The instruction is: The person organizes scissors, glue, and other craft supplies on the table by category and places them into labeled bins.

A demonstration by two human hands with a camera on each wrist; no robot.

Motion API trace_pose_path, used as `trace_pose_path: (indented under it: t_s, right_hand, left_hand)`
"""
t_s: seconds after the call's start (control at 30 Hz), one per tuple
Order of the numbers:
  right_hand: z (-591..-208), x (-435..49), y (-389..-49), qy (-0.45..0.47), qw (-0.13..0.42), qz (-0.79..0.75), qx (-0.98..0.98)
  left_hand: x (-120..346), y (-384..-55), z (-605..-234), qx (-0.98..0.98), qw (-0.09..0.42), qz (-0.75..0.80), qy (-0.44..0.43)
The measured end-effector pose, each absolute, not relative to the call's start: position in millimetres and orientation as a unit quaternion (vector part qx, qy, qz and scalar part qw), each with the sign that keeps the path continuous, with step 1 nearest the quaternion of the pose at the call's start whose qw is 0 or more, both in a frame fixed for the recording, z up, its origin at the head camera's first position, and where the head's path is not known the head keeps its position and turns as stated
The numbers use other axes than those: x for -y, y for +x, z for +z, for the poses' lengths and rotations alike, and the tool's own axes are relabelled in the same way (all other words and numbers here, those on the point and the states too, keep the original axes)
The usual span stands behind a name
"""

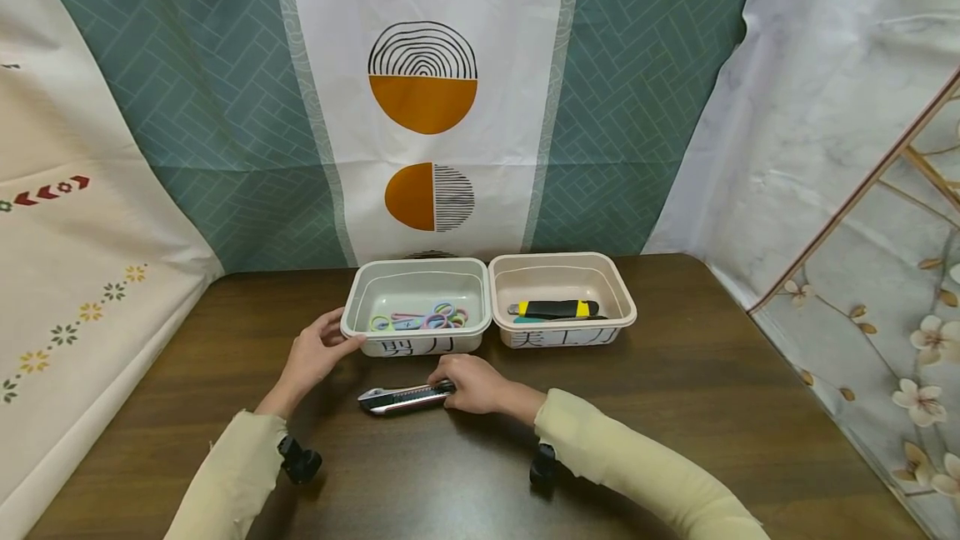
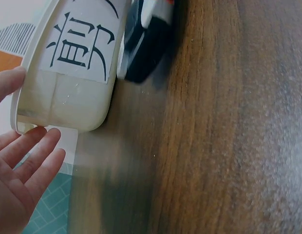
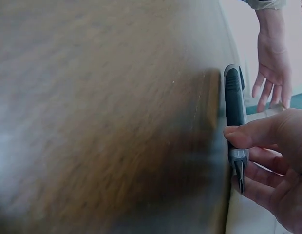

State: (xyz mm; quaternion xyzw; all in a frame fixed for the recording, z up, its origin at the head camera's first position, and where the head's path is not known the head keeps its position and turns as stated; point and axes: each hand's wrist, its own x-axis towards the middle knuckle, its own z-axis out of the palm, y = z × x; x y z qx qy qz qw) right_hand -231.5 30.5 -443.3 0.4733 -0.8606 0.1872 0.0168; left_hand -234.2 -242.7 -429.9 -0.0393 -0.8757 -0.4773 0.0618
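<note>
My right hand (image 1: 471, 383) pinches one end of a black and silver utility knife (image 1: 401, 397), thumb on one side and fingers on the other. The knife lies sideways close over the table, in front of a pale grey-green bin (image 1: 420, 345). In the right wrist view the thumb presses the dark handle of the knife (image 3: 235, 105). At the left front corner of that bin is my left hand (image 1: 311, 357), its thumb at the rim and its fingers extended along the side. Several pastel-handled scissors (image 1: 437, 320) lie inside the bin.
Right beside it stands a beige bin (image 1: 617, 307) containing a yellow and black utility knife (image 1: 558, 308) and a teal item (image 1: 528, 320). Both bins carry handwritten front labels. They stand at the back of the brown wooden table (image 1: 675, 390), before a patterned curtain (image 1: 622, 107).
</note>
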Motion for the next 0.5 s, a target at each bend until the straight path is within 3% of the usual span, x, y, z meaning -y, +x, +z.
trace_pose_path:
  t_s: [0.5]
  right_hand:
    - [-420.9, -59.7, -221.0, 0.441, 0.007, 0.192, 0.876]
  left_hand:
    - [241.1, -233.9, -428.3, 0.874, 0.062, -0.481, -0.042]
